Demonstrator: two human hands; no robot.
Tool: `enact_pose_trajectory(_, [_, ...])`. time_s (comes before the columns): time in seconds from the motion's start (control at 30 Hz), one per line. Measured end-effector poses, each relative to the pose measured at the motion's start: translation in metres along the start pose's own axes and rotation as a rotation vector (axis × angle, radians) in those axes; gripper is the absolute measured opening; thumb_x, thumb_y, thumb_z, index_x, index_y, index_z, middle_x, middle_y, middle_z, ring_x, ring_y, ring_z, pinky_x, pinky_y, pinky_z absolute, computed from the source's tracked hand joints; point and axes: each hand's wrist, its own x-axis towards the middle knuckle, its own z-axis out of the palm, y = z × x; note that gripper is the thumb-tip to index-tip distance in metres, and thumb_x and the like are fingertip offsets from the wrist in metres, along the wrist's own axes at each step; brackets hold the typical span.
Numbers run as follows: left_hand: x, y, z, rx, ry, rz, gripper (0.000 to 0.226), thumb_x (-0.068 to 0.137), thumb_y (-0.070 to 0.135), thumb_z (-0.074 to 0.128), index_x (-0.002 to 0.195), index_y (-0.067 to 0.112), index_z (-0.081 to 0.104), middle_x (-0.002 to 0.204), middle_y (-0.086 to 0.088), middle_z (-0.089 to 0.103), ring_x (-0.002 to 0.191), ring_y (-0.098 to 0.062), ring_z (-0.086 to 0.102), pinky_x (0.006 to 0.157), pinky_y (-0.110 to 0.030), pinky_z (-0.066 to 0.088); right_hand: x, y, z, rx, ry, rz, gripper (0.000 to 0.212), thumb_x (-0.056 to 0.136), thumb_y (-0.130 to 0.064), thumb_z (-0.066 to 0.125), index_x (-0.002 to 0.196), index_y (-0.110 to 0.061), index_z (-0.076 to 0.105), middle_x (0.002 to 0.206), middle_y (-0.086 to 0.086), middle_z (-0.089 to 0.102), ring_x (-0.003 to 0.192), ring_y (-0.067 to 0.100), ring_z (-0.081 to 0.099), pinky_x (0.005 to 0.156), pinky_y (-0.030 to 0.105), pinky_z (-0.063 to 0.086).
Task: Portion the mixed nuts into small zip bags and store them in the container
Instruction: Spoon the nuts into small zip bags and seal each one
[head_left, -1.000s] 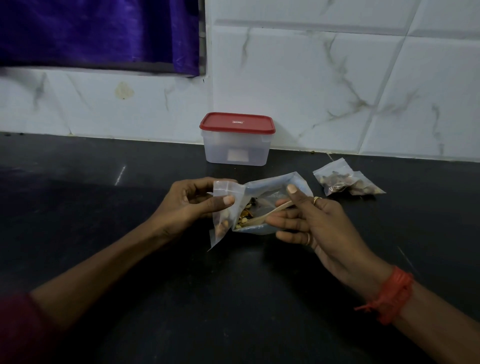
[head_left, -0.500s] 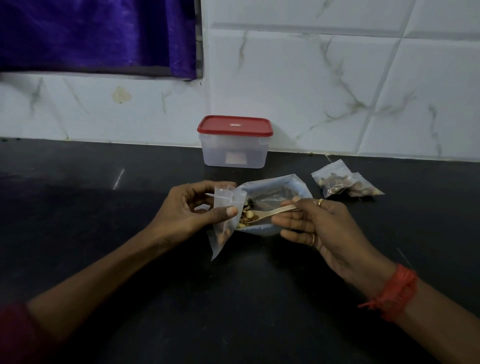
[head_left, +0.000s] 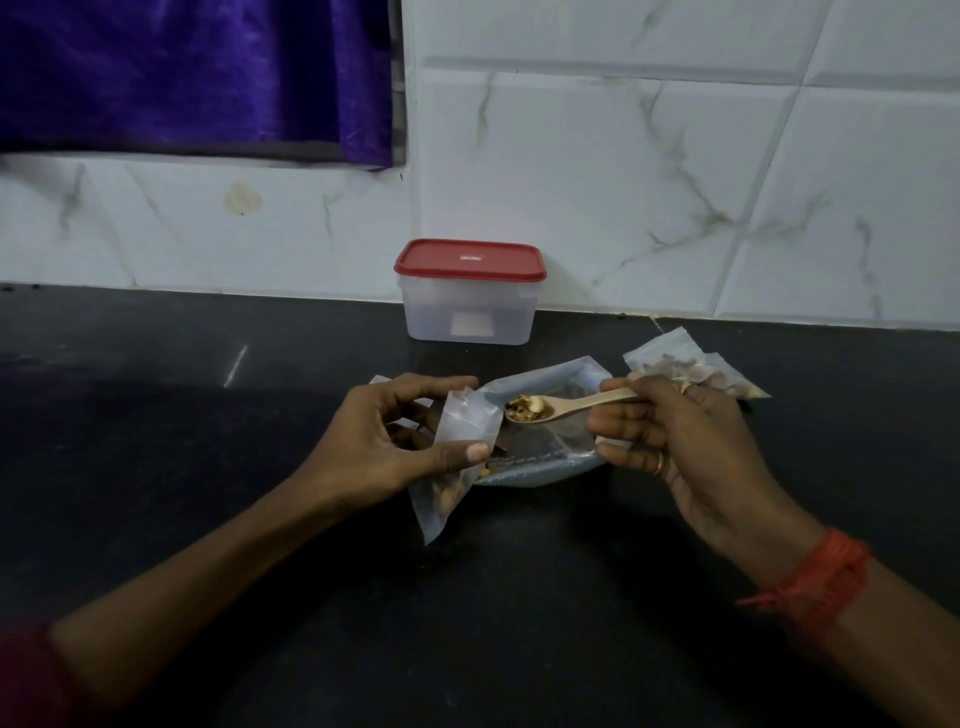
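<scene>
Countertop (head_left: 260, 519) lies bare and dark in front and to the left, ending at the tiled wall (head_left: 623, 182) behind. Left hand (head_left: 384, 447) pinches a small zip bag (head_left: 457, 457) between thumb and fingers, a few nuts in its bottom. Right hand (head_left: 680, 441) grips a wooden spoon (head_left: 566, 406) by its handle, the bowl loaded with mixed nuts (head_left: 525, 408) over the large open bag (head_left: 545, 452), just beside the small bag. A filled zip bag (head_left: 691, 366) lies behind the right hand. The red-lidded container (head_left: 470, 299) stands closed against the wall.
</scene>
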Motion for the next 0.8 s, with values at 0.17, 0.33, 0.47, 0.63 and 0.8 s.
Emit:
enact_pose_trajectory(0.17, [-0.003, 0.005, 0.003, 0.069, 0.028, 0.048, 0.069, 0.065, 0.043, 0.081, 0.131, 0.035, 0.061, 0.123, 0.016, 0.064, 0.106, -0.003, 0.063, 0.083, -0.024, 0.058, -0.005, -0.003, 0.004, 0.073, -0.058, -0.124, 0.027, 0.103, -0.019, 0.049, 0.094, -0.008, 0.071, 0.073, 0.009, 0.074, 0.064, 0.013, 0.073, 0.050, 0.022, 0.057])
enact_pose_trajectory(0.33, [-0.003, 0.005, 0.003, 0.044, 0.036, 0.076, 0.071, 0.068, 0.036, 0.082, 0.135, 0.029, 0.059, 0.122, 0.015, 0.067, 0.105, -0.006, 0.065, 0.079, -0.023, 0.059, -0.012, 0.000, 0.006, -0.133, -0.247, -0.193, 0.028, 0.091, -0.033, 0.053, 0.103, -0.015, 0.072, 0.091, 0.010, 0.078, 0.071, 0.018, 0.075, 0.059, 0.025, 0.061])
enact_pose_trajectory(0.47, [-0.003, 0.004, 0.003, 0.005, 0.053, 0.074, 0.071, 0.068, 0.034, 0.082, 0.135, 0.027, 0.059, 0.121, 0.009, 0.070, 0.109, -0.008, 0.066, 0.084, -0.026, 0.059, -0.015, 0.002, 0.008, -0.307, -0.367, -0.284, 0.028, 0.086, -0.030, 0.058, 0.108, -0.019, 0.072, 0.102, 0.004, 0.077, 0.082, 0.023, 0.075, 0.065, 0.025, 0.060])
enact_pose_trajectory(0.63, [-0.003, 0.004, 0.002, -0.018, 0.053, 0.075, 0.070, 0.069, 0.034, 0.082, 0.135, 0.026, 0.059, 0.121, 0.008, 0.070, 0.111, -0.009, 0.066, 0.086, -0.030, 0.059, -0.012, 0.004, 0.006, -0.275, -0.388, -0.274, 0.029, 0.086, -0.029, 0.058, 0.109, -0.019, 0.073, 0.108, 0.001, 0.076, 0.083, 0.022, 0.075, 0.065, 0.025, 0.060])
enact_pose_trajectory(0.8, [-0.002, 0.004, 0.002, -0.049, 0.068, 0.072, 0.071, 0.067, 0.043, 0.087, 0.132, 0.029, 0.062, 0.125, 0.010, 0.068, 0.112, -0.010, 0.066, 0.086, -0.031, 0.060, -0.007, 0.004, 0.005, -0.106, -0.238, -0.210, 0.033, 0.088, -0.036, 0.055, 0.111, -0.019, 0.072, 0.100, 0.006, 0.078, 0.068, 0.016, 0.073, 0.062, 0.025, 0.061])
